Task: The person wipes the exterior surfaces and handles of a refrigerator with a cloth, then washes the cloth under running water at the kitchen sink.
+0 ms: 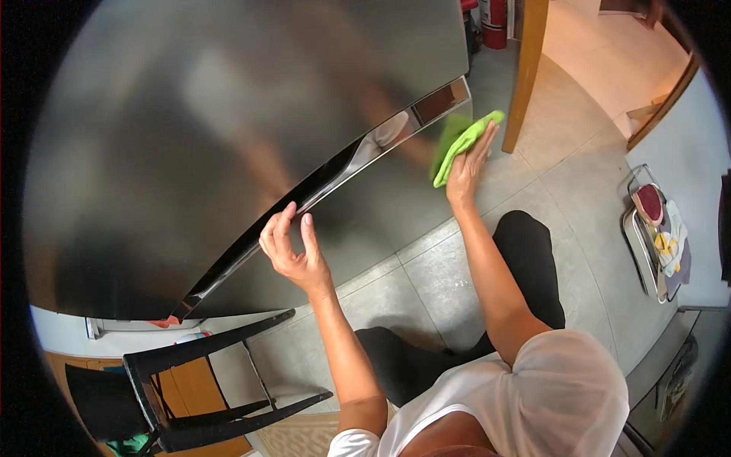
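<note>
A large dark metallic refrigerator front (228, 114) fills the upper left, with a shiny handle strip (346, 167) running diagonally across it. My left hand (295, 255) is at the lower edge of this strip, fingers apart and bent, fingertips touching or very near the edge. Below the strip is a lower panel (365, 221). My right hand (468, 167) holds a folded bright green cloth (461, 148) close to the right end of that panel. The cloth's reflection shows in the panel; whether the two touch I cannot tell.
A black chair (205, 423) stands at the lower left. Behind the panel's right side are a wooden door edge (525, 76) and a red fire extinguisher (494, 23). A metal rack with cloths (659, 236) leans by the right wall. Grey tiles (426, 289) cover the floor.
</note>
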Motion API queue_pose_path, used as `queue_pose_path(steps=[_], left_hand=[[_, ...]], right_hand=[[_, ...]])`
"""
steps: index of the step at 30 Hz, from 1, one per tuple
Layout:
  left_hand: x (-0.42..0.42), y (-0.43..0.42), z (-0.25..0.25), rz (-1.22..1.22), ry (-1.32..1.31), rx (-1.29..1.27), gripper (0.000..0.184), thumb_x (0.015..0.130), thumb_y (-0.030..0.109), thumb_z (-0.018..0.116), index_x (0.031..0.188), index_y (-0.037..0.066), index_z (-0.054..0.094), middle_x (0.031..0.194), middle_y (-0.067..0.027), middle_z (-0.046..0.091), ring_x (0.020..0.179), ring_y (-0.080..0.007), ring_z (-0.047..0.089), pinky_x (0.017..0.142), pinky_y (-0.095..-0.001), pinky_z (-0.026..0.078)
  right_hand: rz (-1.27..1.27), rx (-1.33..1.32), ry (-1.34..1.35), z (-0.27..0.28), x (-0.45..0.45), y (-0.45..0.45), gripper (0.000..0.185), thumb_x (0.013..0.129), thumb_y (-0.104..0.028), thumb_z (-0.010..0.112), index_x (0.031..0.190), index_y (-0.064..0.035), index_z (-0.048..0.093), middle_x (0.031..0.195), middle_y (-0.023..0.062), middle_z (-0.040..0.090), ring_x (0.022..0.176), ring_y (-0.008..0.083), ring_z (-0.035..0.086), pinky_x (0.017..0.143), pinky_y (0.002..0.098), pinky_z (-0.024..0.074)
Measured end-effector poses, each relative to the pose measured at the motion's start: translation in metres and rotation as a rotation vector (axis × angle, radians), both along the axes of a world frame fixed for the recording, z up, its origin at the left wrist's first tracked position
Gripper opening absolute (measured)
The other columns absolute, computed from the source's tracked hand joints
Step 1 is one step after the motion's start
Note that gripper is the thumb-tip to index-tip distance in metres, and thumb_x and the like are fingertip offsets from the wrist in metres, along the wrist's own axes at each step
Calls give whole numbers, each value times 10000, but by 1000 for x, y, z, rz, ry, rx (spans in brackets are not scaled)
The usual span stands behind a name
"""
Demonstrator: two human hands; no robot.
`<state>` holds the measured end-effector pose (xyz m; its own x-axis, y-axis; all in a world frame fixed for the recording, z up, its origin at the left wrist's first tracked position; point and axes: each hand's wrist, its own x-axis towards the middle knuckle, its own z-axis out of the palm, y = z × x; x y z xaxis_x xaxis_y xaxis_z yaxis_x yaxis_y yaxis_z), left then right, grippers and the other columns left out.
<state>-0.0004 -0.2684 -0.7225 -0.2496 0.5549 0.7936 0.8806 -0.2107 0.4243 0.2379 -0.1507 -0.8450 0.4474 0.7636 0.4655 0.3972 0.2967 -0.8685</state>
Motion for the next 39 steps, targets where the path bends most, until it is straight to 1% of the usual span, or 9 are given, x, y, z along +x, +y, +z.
queue_pose_path(steps=[3,5,8,11,12,14,21,32,39], left_hand=[[5,4,1,16,-57,23,226,797,76,726,1019,111,706,942,-30,615,907,-195,557,838,-326,423],[5,2,0,10,-63,16,228,794,63,724,1015,119,712,936,-25,610,904,-193,555,835,-330,427],[4,2,-2,-8,-61,25,232,786,43,720,1002,129,721,927,-14,605,901,-187,551,820,-333,436],[5,3,-2,16,-39,21,235,778,45,726,997,127,724,928,-13,606,899,-182,544,810,-326,439],[5,3,-3,30,-23,19,236,776,44,728,996,127,724,928,-13,607,898,-181,543,807,-324,439],[8,3,-4,16,-82,22,229,782,36,726,992,127,725,919,-14,590,902,-177,537,806,-318,444],[15,4,-3,-11,-134,32,203,804,28,716,996,90,721,944,-28,544,906,-161,533,796,-307,466],[15,5,-5,-17,-81,22,175,869,37,666,1042,52,689,1000,-47,502,942,-153,524,832,-297,456],[17,4,-6,-12,-40,12,186,913,68,625,1092,32,658,1031,-30,495,955,-119,491,840,-277,425]], right_hand=[[-104,-12,-105,23,-43,-16,819,969,-442,397,1501,-64,-99,1542,237,-157,1426,412,-114,1133,587,3],[94,195,-211,59,-94,-56,761,910,-336,539,1494,-12,174,1564,230,-32,1435,442,-26,1125,611,66],[161,441,-757,49,-147,-76,746,846,-454,603,1489,-239,294,1532,181,231,1347,436,311,1081,612,241],[365,309,-649,45,-105,-56,740,849,-536,562,1492,-341,251,1532,175,230,1311,443,366,1046,632,291],[330,165,-579,35,-85,-45,882,842,-582,546,1525,-198,142,1558,210,73,1427,435,88,1097,653,148],[-87,243,-554,53,-30,-11,949,876,-653,412,1521,-123,-39,1542,271,-92,1435,432,-15,1121,617,81],[73,263,79,82,7,16,688,964,-479,430,1396,42,309,1204,267,478,1134,418,474,970,481,358],[34,-583,169,-185,35,-24,512,1018,-355,291,1302,38,455,1244,263,486,1146,425,472,987,490,357],[100,248,254,49,29,16,302,960,-223,511,1156,-1,573,1112,188,605,944,329,598,852,407,454]])
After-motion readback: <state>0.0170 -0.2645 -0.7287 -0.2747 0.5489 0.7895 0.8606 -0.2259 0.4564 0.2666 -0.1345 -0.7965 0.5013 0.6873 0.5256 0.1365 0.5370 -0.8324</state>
